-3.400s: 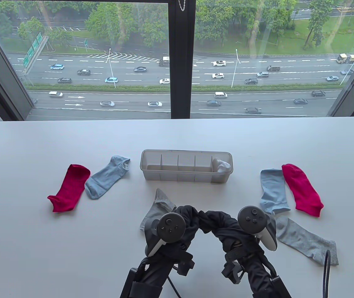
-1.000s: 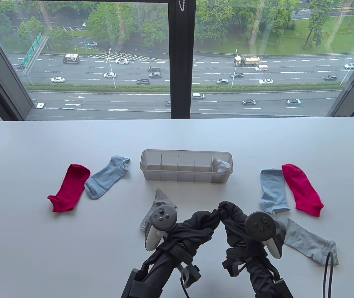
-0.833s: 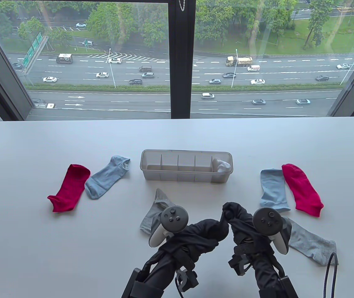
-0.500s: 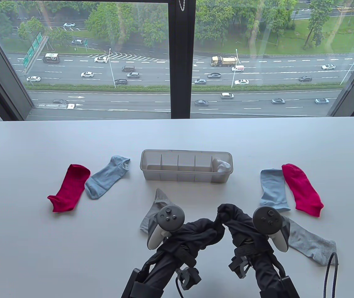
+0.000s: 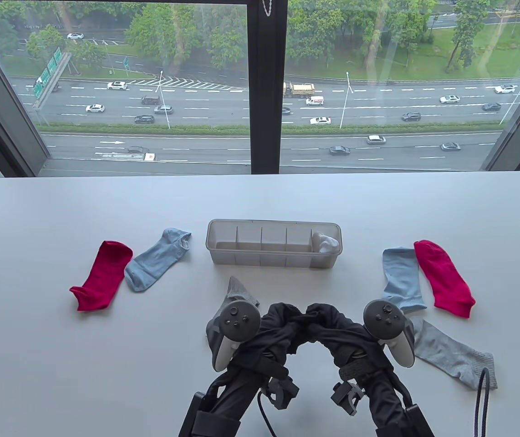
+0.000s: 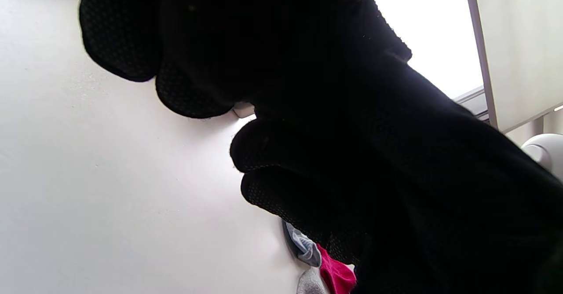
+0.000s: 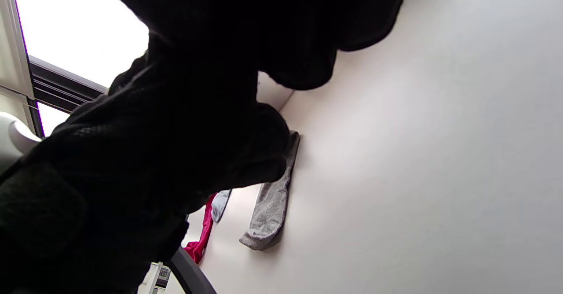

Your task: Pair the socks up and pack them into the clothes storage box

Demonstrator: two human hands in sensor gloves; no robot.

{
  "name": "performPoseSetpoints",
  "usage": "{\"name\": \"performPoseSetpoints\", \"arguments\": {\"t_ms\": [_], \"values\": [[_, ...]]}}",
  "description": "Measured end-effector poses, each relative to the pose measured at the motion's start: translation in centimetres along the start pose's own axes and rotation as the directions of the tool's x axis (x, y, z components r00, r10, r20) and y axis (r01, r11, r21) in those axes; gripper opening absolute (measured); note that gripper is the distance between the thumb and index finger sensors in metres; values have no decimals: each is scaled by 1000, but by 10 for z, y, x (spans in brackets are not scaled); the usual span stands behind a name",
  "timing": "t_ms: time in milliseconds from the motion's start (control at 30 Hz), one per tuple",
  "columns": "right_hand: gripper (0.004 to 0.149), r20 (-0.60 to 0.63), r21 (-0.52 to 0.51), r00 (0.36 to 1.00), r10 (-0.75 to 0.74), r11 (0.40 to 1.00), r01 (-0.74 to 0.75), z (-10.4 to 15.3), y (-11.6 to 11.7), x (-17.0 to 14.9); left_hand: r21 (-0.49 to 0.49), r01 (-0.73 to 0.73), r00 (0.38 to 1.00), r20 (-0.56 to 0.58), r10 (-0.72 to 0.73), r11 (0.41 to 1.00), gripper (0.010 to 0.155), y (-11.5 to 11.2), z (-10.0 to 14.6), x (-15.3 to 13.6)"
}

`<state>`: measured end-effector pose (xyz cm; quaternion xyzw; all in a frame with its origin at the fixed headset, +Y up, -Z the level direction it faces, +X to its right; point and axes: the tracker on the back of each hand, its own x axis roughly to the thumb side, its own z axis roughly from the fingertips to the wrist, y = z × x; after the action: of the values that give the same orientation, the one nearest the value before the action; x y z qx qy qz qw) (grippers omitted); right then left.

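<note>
Hands (image 5: 303,321) rejoined — 6 loose socks (image 5: 103,275), 1 box (image 5: 273,264)

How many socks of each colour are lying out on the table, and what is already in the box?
Red socks: 2
Light blue socks: 2
Grey socks: 2
White sock bundle in the storage box's rightmost compartment: 1
Total: 6 loose socks, plus 1 bundle packed.
</note>
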<state>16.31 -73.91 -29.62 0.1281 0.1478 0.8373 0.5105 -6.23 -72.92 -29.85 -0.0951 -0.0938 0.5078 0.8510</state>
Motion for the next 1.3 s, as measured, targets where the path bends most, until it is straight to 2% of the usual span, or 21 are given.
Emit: {"name": "performPoseSetpoints", "arguments": {"t_ms": [67,133,200,300,333,400,533,600,633,667,700,733,767,800,833,867,933,1000,1167,1233,1300], "values": [[53,7,-16,1000,13,1000,-13,1,0,0,-110,-9,1000,-26,6,994,73,1,-1,-3],[53,21,-51,1000,15,999,-14,2,-2,1,-219,138,989,-16,-145,966,73,0,1,-5],[55,23,-34,1000,2,999,-1,3,-2,0,-200,221,975,25,-220,955,56,-2,0,0],[62,3,-35,999,-47,998,47,4,-4,-3,-46,225,973,72,-221,973,43,-1,3,9],[61,8,-31,999,-42,999,43,4,-5,-4,-31,206,975,86,-203,978,42,-1,4,9],[56,13,-47,999,-33,998,34,4,-8,-4,-1,157,983,93,-156,988,41,2,5,6],[52,19,-28,997,-75,997,75,3,-8,-6,-7,-88,995,37,88,996,45,4,5,-5],[51,21,-47,998,-51,998,52,4,-9,-6,-9,-122,992,37,122,992,48,7,4,-8],[51,24,-58,999,-49,997,50,5,-10,-6,-41,-129,990,51,131,991,50,7,3,-8],[51,28,-63,998,-56,996,58,5,-10,-6,-105,-116,990,67,123,988,58,6,1,-8],[51,26,-60,998,-50,997,52,5,-9,-5,-160,-97,993,56,107,982,71,5,0,-8],[51,27,-45,999,-18,999,19,4,-7,-4,-256,-49,997,45,63,965,83,1,0,-7],[51,30,-34,1000,0,999,1,3,-6,-4,-276,-12,999,43,24,961,89,-1,0,-6],[50,25,-23,1000,17,1000,-16,3,-3,-1,-268,41,999,34,-33,963,84,-3,-1,-5],[50,22,-15,999,24,1000,-24,2,-1,0,-245,58,998,36,-51,968,67,-3,-1,-3],[50,12,-20,999,41,999,-41,2,-1,0,-222,64,998,24,-60,973,58,-3,-1,-3],[54,20,2,998,52,999,-52,1,-2,-2,-119,46,999,26,-43,992,47,1,0,-4],[57,13,-19,1000,-11,1000,11,2,-2,-3,-112,24,999,33,-21,993,45,2,0,-3],[56,19,-19,999,-46,999,46,2,-4,-3,49,-6,997,80,2,999,45,7,5,0],[56,12,-28,995,-95,995,95,2,-3,-2,94,70,992,102,-80,993,45,9,7,5],[55,9,-43,998,-60,997,60,2,-4,-2,129,181,972,125,-198,975,46,11,8,9]]}}
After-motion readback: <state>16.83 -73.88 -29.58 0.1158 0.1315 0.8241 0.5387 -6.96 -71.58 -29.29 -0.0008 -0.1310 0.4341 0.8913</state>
